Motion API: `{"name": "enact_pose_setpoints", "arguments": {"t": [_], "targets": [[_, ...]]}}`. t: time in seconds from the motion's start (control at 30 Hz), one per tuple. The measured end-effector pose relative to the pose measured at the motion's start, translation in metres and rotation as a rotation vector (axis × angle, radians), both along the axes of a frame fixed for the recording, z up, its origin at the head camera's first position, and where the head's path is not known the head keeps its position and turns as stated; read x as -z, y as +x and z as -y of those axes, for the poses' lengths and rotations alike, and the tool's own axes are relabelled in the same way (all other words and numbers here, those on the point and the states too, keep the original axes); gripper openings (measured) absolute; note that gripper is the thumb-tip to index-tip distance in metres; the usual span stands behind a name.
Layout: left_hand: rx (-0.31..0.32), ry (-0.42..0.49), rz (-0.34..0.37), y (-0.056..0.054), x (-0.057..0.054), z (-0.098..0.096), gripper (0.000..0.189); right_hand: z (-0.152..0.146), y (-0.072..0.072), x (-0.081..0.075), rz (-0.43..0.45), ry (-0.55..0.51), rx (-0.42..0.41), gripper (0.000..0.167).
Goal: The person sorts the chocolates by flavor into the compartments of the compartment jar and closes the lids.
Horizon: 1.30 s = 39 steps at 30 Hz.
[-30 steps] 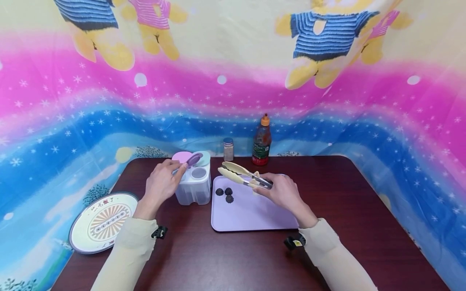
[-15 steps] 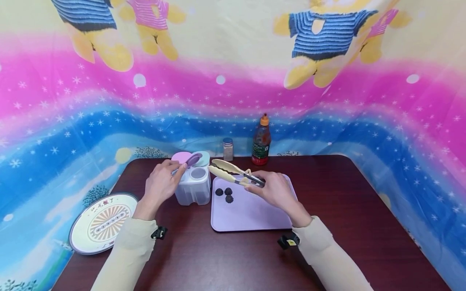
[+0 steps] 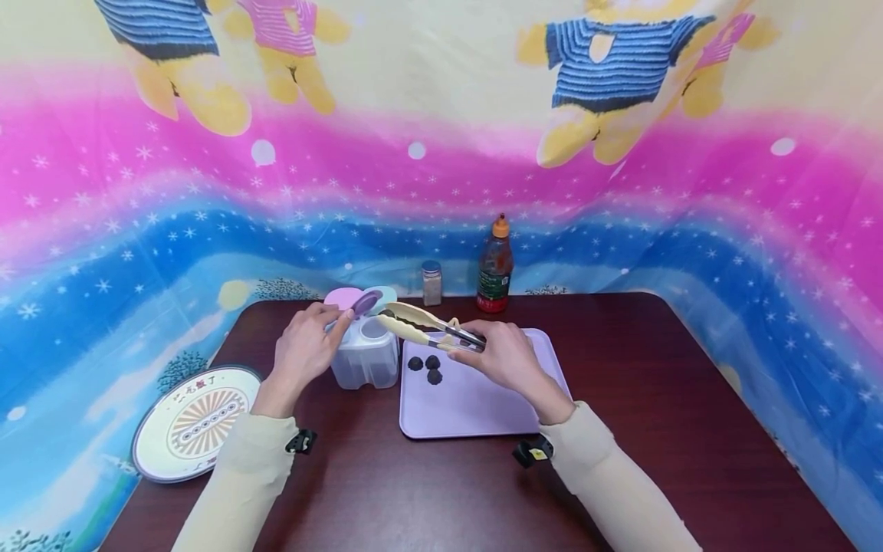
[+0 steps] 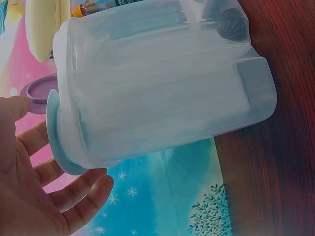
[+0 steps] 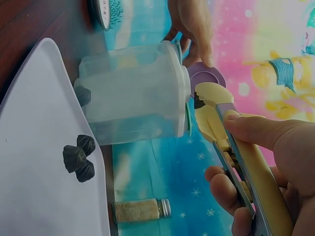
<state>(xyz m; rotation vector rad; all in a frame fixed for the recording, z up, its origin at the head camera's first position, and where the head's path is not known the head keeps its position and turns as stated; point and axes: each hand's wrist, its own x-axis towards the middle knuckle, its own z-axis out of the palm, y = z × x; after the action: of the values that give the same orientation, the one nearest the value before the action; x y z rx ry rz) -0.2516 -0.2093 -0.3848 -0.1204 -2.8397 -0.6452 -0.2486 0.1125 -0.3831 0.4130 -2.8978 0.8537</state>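
My left hand (image 3: 306,349) holds up a round purple lid (image 3: 366,302) on a translucent container (image 3: 366,360) with several coloured lids. In the left wrist view, the thumb lies on the lid's edge and the other fingers spread beside a teal lid (image 4: 61,140). The right hand (image 3: 507,353) grips cream-tipped tongs (image 3: 407,322), their tips over the container's uncovered round opening. A dark lump (image 5: 199,101) shows between the tips. Another dark lump (image 5: 82,95) shows through the container's wall near its base. Three dark ridged lumps (image 5: 78,156) sit on a lilac tray (image 3: 476,406).
Behind the tray stand a small spice jar (image 3: 431,284) and a sauce bottle (image 3: 494,268) with an orange cap. A patterned oval plate (image 3: 196,422) lies at the table's left edge. A printed cloth (image 3: 428,199) hangs behind the brown table (image 3: 386,498).
My right hand has moved left with the tongs, from above the tray to over the container's opening. The left hand and the purple lid have stayed in place.
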Motion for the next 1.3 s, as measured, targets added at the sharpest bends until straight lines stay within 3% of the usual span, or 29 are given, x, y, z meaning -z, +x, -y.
{"name": "enact_pose_setpoints", "arguments": {"t": [0.67,1.3], "targets": [[-0.005,0.003,-0.019,0.000,0.002,0.000,0.070,0.009,-0.001,0.002,-0.028,0.018,-0.031,0.052],[-0.002,0.011,-0.008,0.000,0.000,-0.001,0.070,-0.008,-0.005,0.005,-0.003,0.012,0.023,0.052]]}}
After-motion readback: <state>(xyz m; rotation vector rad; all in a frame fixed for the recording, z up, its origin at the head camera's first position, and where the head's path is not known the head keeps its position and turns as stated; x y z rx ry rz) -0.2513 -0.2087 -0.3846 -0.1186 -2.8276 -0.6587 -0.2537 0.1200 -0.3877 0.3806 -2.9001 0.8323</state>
